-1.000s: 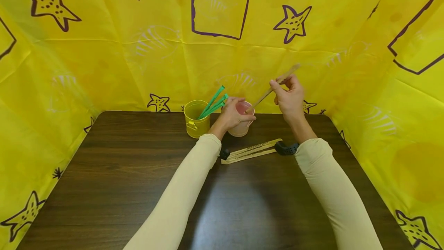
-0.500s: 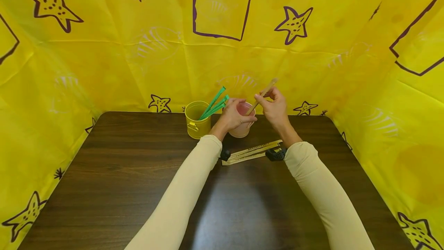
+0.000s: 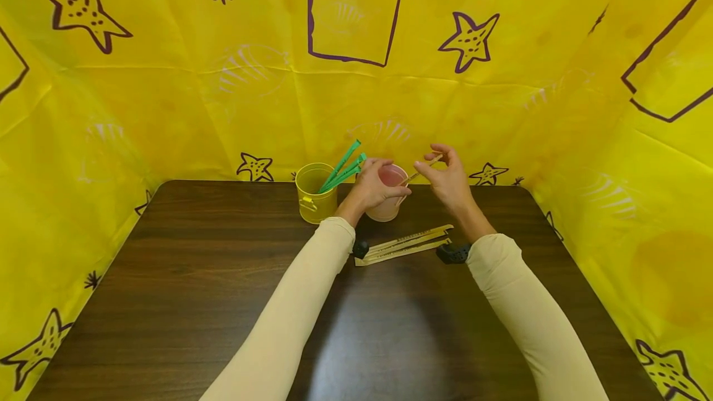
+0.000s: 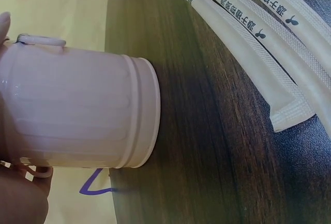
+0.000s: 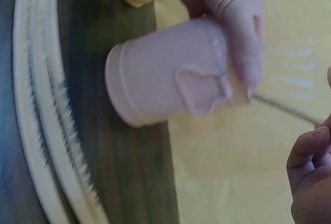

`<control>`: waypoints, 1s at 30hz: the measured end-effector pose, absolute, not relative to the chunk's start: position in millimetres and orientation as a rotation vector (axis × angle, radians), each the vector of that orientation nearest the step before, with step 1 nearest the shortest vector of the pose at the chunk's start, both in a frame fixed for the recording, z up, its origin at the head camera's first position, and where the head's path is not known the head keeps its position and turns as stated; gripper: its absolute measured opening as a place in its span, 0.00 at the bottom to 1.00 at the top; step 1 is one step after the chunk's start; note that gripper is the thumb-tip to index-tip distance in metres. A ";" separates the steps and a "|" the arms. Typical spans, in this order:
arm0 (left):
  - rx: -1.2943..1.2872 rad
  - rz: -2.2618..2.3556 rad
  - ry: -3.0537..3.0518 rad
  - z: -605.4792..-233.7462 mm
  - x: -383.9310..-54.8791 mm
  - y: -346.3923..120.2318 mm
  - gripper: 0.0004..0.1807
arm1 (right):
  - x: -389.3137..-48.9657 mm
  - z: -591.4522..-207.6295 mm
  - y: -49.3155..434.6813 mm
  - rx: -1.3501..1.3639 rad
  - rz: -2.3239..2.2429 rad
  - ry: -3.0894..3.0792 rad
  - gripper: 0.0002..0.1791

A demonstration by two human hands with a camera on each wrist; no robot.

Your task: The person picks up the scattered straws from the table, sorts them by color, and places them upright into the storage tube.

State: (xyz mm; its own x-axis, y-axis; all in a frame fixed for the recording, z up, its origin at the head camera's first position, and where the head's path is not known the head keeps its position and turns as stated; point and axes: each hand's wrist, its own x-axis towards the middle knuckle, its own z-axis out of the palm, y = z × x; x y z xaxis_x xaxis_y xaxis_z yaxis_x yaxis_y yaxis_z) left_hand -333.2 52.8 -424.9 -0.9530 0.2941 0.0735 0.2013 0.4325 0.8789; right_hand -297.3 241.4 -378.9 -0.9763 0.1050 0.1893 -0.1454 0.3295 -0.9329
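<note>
My left hand point(image 3: 374, 183) grips a small pale pink bucket point(image 4: 83, 105) near its rim, with the thumb point(image 5: 243, 63) along the near side. The bucket stands tilted, its mouth towards the right. A thin straw in a beige paper wrapper point(image 3: 419, 172) leans out of its mouth towards my right hand point(image 3: 451, 184). The right thumb and fingers are apart, with the straw's upper end lying between them and the thumb tip right at it. The straw's lower end is hidden inside the bucket.
A yellow bucket point(image 3: 316, 200) holding several green-wrapped straws point(image 3: 341, 172) stands left of the pink one. In front, several beige wrapped straws point(image 3: 406, 246) lie on the dark wooden table point(image 3: 223, 277). A yellow printed cloth point(image 3: 250, 110) hangs close behind.
My right hand came left towards the pink bucket, then drew slightly back right as its fingers loosened. The straw sank lower and now leans more flatly. The left hand stayed on the bucket.
</note>
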 end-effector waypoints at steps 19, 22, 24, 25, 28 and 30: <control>0.436 1.552 2.579 -424.5 -332.5 52.4 0.50 | -239.0 -422.3 247.6 0.862 0.856 -2.926 0.14; 0.438 1.566 2.574 -424.6 -331.4 51.4 0.49 | -231.4 -433.0 238.5 1.052 0.717 -2.940 0.10; 0.439 1.572 2.571 -424.8 -331.3 50.7 0.49 | -228.2 -439.5 233.9 1.120 0.651 -2.935 0.11; 0.441 1.573 2.570 -424.9 -331.3 50.5 0.49 | -226.9 -442.5 232.1 1.125 0.638 -2.941 0.11; 0.450 1.567 2.571 -425.1 -331.4 50.0 0.50 | -225.1 -448.9 228.1 1.128 0.618 -2.930 0.13; 0.455 1.563 2.570 -425.1 -331.7 50.0 0.50 | -225.0 -452.1 226.6 1.123 0.620 -2.922 0.13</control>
State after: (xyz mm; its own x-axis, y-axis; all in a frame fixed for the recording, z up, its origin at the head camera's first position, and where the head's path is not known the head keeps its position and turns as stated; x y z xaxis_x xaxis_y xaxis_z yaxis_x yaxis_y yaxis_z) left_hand -331.7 50.0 -425.1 -0.9505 0.3030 0.0695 0.2011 0.4288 0.8807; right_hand -225.0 226.6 -452.1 -0.7511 -0.6538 0.0912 -0.6345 0.6768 -0.3733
